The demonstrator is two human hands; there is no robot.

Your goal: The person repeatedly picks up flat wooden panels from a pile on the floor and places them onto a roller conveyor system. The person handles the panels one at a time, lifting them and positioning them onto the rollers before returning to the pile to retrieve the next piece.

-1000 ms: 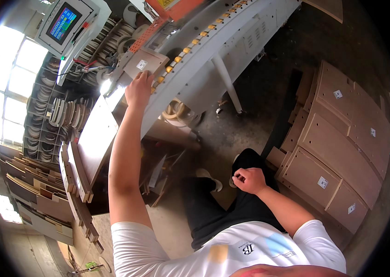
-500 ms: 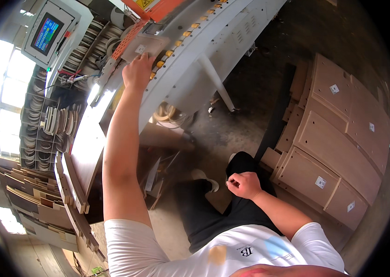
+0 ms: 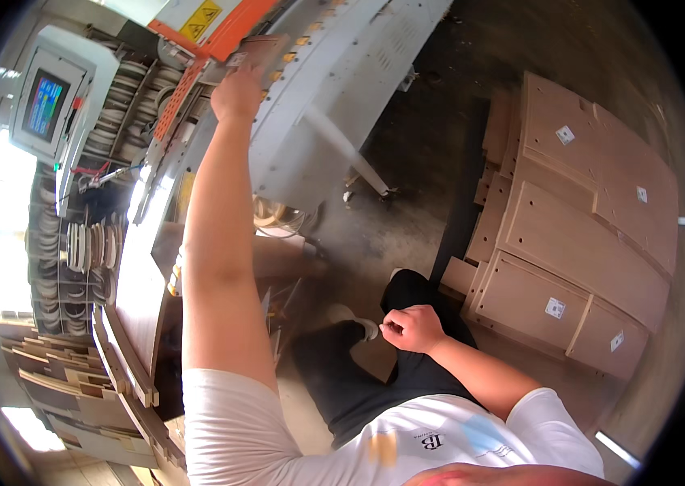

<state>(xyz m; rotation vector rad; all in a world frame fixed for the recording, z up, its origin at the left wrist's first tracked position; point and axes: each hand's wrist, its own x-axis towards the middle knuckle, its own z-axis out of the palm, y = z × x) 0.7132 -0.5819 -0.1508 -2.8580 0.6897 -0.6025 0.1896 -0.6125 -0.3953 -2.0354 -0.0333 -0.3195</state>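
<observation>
The person's left hand (image 3: 237, 93) stretches far forward to a flat brown rectangular board (image 3: 265, 50) with a small white label, and its fingers rest on the board's near end. I can't tell whether they grip it or only press, since the fingertips blur into the surface. The board lies at the top of a long pale-grey metal machine (image 3: 350, 89), between a row of small yellow rollers (image 3: 290, 57) and a bright orange hood (image 3: 241, 28) right beside it.

The right hand (image 3: 415, 328) is down near the lap, curled into a loose fist over one leg of the black trousers (image 3: 342, 381); whether anything sits inside it, I can't make out. A white short-sleeved T-shirt (image 3: 342, 454) with an orange and a blue patch covers the person's torso.

Over on the right, well apart from the machine, stand layered stacks of brown drilled panels (image 3: 553, 251), several bearing white labels. To the left, a white control box (image 3: 75, 73) shows a lit screen, with pale coiled rolls (image 3: 91, 247) racked near it.
</observation>
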